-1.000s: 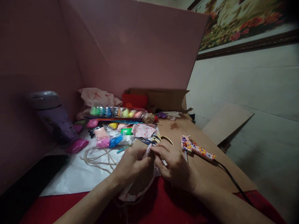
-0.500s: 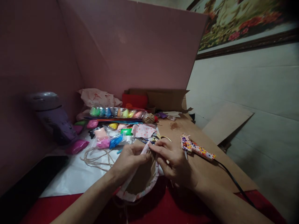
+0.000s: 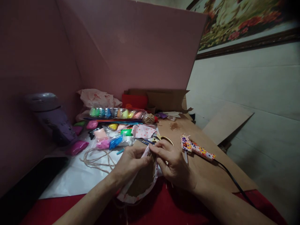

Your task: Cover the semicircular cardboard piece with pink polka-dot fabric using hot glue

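Note:
Between my hands is a piece of brown cardboard [image 3: 141, 182] with a curved edge, its rim wrapped in pale pink patterned fabric. My left hand [image 3: 131, 161] is closed on its upper left edge, thumb on top. My right hand [image 3: 172, 162] pinches the fabric at the upper tip, its fingertips close to the left thumb. Gold-handled scissors [image 3: 161, 138] lie just beyond the right fingers. Beside them rests a scrap of pink dotted fabric [image 3: 142, 131]. A loose coil of twine [image 3: 97, 160] sits left of my left hand.
A flower-patterned glue gun [image 3: 197, 148] with a black cord lies on the cardboard sheet [image 3: 225, 175] at right. Several bagged clay pieces [image 3: 116, 142] and a twine ball [image 3: 148, 118] are farther back. A purple bottle [image 3: 55, 122] stands at left, near a dark flat object [image 3: 35, 179].
The cardboard piece has tilted slightly in my hands, with its lower end shifting a little. Both hands keep their hold at nearly the same place.

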`<action>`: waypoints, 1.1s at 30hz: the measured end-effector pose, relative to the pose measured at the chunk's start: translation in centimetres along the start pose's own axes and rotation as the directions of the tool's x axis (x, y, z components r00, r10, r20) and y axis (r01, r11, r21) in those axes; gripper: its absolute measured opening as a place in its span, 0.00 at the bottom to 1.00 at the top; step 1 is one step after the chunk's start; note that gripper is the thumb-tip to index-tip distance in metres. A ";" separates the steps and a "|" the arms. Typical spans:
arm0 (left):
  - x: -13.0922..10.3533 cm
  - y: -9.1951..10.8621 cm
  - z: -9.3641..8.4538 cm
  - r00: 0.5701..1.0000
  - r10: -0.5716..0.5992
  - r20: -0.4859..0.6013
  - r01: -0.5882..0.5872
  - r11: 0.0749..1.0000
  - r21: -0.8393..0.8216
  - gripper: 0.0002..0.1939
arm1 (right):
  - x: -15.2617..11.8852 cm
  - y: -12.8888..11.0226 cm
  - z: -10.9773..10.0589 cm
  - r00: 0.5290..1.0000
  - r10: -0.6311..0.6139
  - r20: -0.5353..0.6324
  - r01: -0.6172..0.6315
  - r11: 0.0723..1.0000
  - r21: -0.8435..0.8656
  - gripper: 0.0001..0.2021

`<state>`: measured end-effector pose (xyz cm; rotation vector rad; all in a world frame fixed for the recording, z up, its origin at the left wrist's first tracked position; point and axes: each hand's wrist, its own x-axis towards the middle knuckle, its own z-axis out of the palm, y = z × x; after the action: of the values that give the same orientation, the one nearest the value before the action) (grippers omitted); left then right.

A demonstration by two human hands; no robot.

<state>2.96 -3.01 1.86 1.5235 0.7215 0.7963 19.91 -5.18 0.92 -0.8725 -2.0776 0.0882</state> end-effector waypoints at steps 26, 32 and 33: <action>0.1 0.2 0.2 0.988 0.038 -0.150 -0.044 0.998 -0.039 0.07 | 0.5 -0.8 0.0 0.951 0.265 -0.158 -0.273 0.961 -0.034 0.01; 0.0 0.4 0.4 0.989 0.048 -0.141 -0.053 0.998 -0.034 0.08 | 0.4 -0.7 0.3 0.949 0.268 -0.165 -0.279 0.959 -0.047 0.05; 0.0 0.4 0.4 0.989 0.048 -0.140 -0.052 0.998 -0.030 0.08 | 0.4 -0.7 0.3 0.950 0.267 -0.159 -0.277 0.960 -0.045 0.05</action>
<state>3.35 -3.26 2.25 1.4707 0.7710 0.9556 19.18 -5.40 1.21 -1.1677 -1.8177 0.0973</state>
